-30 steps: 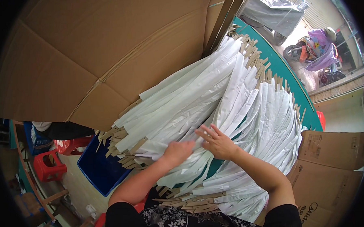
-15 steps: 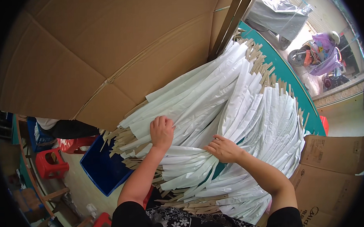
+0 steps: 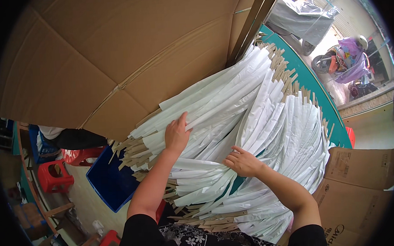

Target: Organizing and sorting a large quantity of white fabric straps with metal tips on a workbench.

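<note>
A wide heap of long white strips (image 3: pixel 214 104), thin and crinkled like plastic film or paper, lies over a green tabletop (image 3: pixel 308 61). Stiff brown ends (image 3: pixel 282 68) stick out of them on both sides. My left hand (image 3: pixel 177 135) rests on the strips at the left of the heap, index finger stretched forward and nothing gripped. Nearer the middle, my right hand (image 3: pixel 244 162) has its fingers bent together on the edge of the white strips, where several run under its fingertips. Its palm side is hidden.
A big cardboard sheet (image 3: pixel 158 45) stands along the upper left. At the right is a cardboard box (image 3: pixel 362 181). Below the heap's left ends sits a blue bin (image 3: pixel 114 181), with red stools (image 3: pixel 55 176) beyond. Parked vehicles (image 3: pixel 341 59) show outside at the upper right.
My left hand has slid slightly up and away over the strips, and its index finger has straightened out. The right hand stays nearly in place.
</note>
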A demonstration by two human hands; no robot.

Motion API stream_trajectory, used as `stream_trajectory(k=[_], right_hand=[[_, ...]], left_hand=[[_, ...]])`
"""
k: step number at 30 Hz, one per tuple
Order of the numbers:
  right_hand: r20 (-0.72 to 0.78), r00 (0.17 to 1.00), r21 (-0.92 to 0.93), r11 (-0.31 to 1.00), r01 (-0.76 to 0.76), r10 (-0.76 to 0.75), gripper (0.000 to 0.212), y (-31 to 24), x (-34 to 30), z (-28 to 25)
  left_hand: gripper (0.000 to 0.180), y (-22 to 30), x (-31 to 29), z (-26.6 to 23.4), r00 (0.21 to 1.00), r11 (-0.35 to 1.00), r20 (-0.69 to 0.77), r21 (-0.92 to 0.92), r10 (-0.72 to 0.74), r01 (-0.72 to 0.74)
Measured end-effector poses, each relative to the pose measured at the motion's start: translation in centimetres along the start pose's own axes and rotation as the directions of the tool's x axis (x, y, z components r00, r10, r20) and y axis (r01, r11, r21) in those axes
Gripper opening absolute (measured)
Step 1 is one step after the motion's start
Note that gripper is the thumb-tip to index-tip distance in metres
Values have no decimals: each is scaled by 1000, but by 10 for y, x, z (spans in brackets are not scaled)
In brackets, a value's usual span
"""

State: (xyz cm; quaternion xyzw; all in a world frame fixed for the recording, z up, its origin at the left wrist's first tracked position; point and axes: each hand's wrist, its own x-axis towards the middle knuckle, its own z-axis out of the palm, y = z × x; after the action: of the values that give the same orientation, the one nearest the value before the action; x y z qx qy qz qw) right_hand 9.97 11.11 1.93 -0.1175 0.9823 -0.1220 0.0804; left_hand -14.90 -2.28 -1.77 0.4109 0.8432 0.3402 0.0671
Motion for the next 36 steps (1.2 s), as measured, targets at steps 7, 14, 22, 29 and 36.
stream_trajectory(k=[7, 14, 22, 29, 36], right_hand=[[0, 1000, 0, 1000, 0, 0, 20, 0, -2, 1], [76, 997, -27, 1000, 12, -10, 25, -1, -3, 1], [-76, 996, -57, 998, 39, -43, 22, -3, 4, -27], [89, 990, 16, 994, 110, -111, 21, 8, 3, -12], [5, 998, 41, 997, 59, -59, 27, 1, 0, -14]], left_hand=[[27, 8, 5, 2, 999, 998, 15, -53, -41, 42], [17, 21, -5, 1, 967, 937, 4, 246, 254, -247], [32, 79, -71, -14, 797, 987, 592, 19, 116, -157], [46, 13, -31, 0, 993, 991, -9, 70, 115, -114], [32, 14, -14, 9, 981, 982, 116, 95, 153, -164]])
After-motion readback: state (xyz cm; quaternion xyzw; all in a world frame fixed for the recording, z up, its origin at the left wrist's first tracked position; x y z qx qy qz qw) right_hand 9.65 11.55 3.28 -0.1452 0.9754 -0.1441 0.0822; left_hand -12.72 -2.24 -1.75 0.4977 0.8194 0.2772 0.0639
